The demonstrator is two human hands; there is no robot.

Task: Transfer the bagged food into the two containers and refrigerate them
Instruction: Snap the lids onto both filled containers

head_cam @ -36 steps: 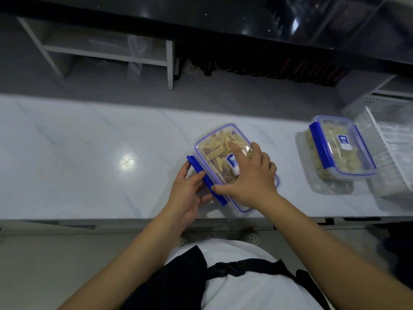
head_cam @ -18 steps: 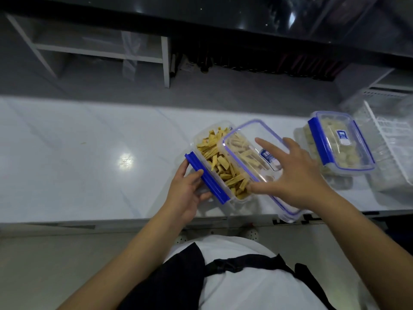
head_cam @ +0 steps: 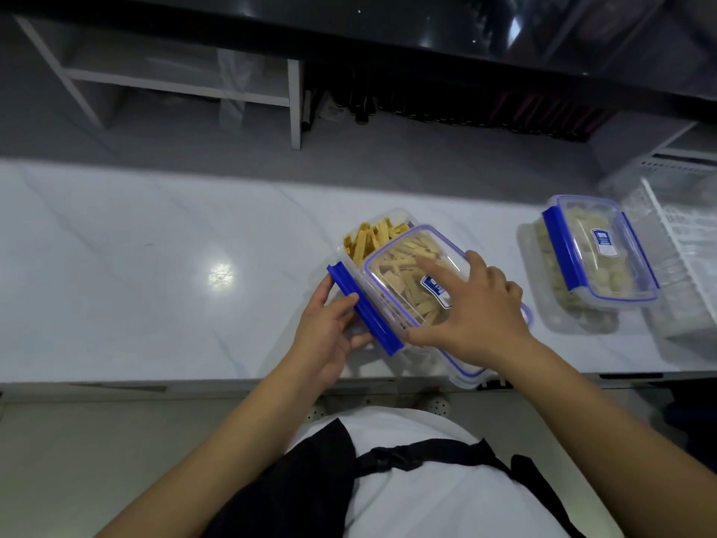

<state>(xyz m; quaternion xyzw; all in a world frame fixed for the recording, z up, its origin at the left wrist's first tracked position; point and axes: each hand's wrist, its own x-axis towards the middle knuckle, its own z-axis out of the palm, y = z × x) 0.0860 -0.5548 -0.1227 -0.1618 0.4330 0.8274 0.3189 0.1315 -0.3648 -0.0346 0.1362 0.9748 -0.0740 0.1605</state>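
Left hand [head_cam: 329, 335] grips the blue latch [head_cam: 362, 310] of the strip-filled container [head_cam: 372, 242] at the counter [head_cam: 155, 266] edge. Right hand [head_cam: 477, 316], fingers spread, presses the skewed lid [head_cam: 411, 277]. Sealed second container [head_cam: 597, 258] sits well right. Risk: lid misseats, latch fails, container slides off.

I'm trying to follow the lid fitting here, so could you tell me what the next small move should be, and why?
Probably slide the lid toward the far left corner until it lines up with the container. It sits askew, leaving yellow strips uncovered there, while the right hand rests on it and the left hand holds the blue clip.
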